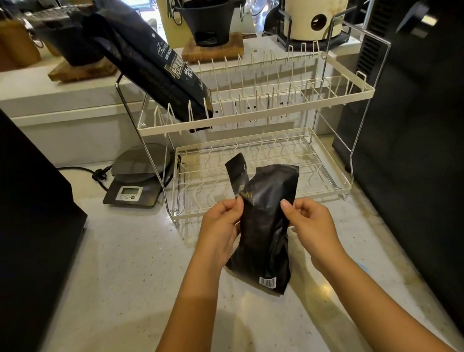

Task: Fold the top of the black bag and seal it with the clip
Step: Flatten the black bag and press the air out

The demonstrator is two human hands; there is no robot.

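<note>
You hold the black bag (263, 227) between both hands, lifted over the pale speckled counter (122, 291), just in front of the lower tier of the white wire dish rack (252, 112). Your left hand (221, 229) pinches the bag's left edge, thumb and fingertips closed on the foil near the small gold print. Your right hand (310, 224) grips the right edge, the thumb pressed on the front face and the other fingers curled behind. The bag hangs at a slant: its bottom end, with a white barcode label (268, 282), points down toward you, and its top reaches over the front of the rack's lower tier. The top is loose and crumpled, with one narrow flap (236, 172) standing up on the left side. You cannot tell from this view whether any fold is set, and the clip does not show.

A second, larger black bag (149, 60) with white lettering leans in the left end of the rack's upper tier, tilted back to the left. A black digital kitchen scale (135, 184) sits on the counter left of the rack, touching its chrome leg, with a black cable and plug (99, 174) beside it. Dark appliances stand at both sides of the counter.
</note>
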